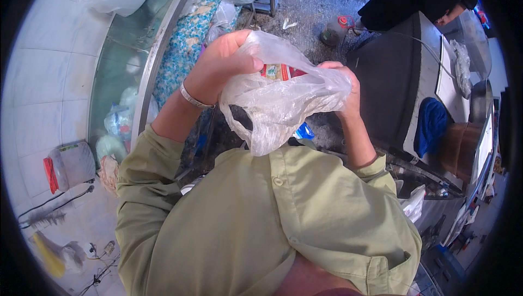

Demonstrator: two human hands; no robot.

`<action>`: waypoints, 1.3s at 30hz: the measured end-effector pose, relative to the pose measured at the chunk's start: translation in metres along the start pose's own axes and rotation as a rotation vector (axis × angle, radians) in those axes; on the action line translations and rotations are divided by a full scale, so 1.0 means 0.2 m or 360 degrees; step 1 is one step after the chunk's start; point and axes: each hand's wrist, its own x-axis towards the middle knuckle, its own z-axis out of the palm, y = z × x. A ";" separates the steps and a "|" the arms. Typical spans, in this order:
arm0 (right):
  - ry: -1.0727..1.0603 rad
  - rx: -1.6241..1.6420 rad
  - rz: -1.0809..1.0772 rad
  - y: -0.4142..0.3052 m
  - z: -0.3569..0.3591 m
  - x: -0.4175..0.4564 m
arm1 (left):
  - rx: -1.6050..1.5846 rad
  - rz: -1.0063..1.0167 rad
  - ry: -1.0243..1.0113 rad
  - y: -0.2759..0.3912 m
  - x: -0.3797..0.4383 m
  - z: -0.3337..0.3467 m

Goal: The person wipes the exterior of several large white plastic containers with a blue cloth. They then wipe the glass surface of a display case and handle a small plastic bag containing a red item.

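Observation:
A translucent white plastic bag is stretched between my hands in front of my chest. My left hand grips its left side near the top, the thumb lying over the rim. On the opposite side my right hand clutches the gathered plastic, and the bag covers part of its fingers. Through the bag's mouth shows a red and yellow printed packet; the rest of the contents is hidden. One handle loop hangs slack at the lower left.
A glass-fronted case holding bagged goods runs along the left. To the right stands a dark-sided counter with a blue cloth on it. A person in dark clothes is beyond it. A plastic jug stands on the floor.

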 end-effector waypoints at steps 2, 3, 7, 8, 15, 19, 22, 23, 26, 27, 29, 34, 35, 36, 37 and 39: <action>0.0025 -0.0055 -0.0037 0.02 -0.02 -0.02 | -0.0060 0.0007 0.0040 -0.02 0.04 0.01; 0.0168 -0.0098 0.0014 0.03 0.00 -0.02 | -0.0094 -0.0006 0.0050 -0.04 0.05 0.01; 0.0477 -0.0113 0.0047 0.00 0.06 -0.06 | -0.0234 -0.0029 0.0147 -0.06 0.09 0.03; 0.0475 0.0064 0.0038 0.01 0.04 -0.08 | -0.0269 -0.0028 0.0185 -0.06 0.09 0.04; 0.0657 0.0941 0.0425 0.03 -0.11 -0.26 | -0.0265 0.0014 0.0196 -0.16 0.09 -0.02; 0.0835 0.1195 0.0254 -0.01 -0.15 -0.23 | -0.0296 0.0000 0.0209 -0.18 0.11 -0.03; 0.0902 0.1079 0.0248 -0.06 -0.16 -0.20 | -0.0280 0.0009 0.0206 -0.20 0.12 -0.05; 0.0964 0.0969 0.0273 -0.07 -0.16 -0.20 | -0.0271 0.0014 0.0202 -0.20 0.12 -0.06; 0.0855 0.1050 0.0214 -0.04 -0.21 -0.29 | -0.0385 0.0035 0.0206 -0.24 0.12 -0.06; 0.0923 0.1031 0.0225 -0.02 -0.22 -0.33 | -0.0422 0.0041 0.0212 -0.26 0.12 -0.06; 0.0984 0.0632 0.0414 0.19 -0.43 -0.58 | -0.0562 0.0058 0.0256 -0.32 0.13 -0.02; 0.0683 0.0246 0.0943 0.19 -0.13 -0.66 | -0.0883 0.0091 0.0327 -0.46 0.16 0.04; 0.0541 0.0147 0.0996 0.19 -0.08 -0.64 | -0.0887 0.0141 0.0351 -0.47 0.16 0.03; 0.0406 0.0055 0.1015 0.19 -0.04 -0.61 | -0.0887 0.0186 0.0370 -0.48 0.16 0.03; 0.0281 -0.0025 0.1012 0.20 0.00 -0.57 | -0.0888 0.0234 0.0392 -0.48 0.16 0.03; 0.0089 -0.0134 0.0924 0.25 0.06 -0.44 | -0.0813 0.0161 0.0444 -0.47 0.16 0.07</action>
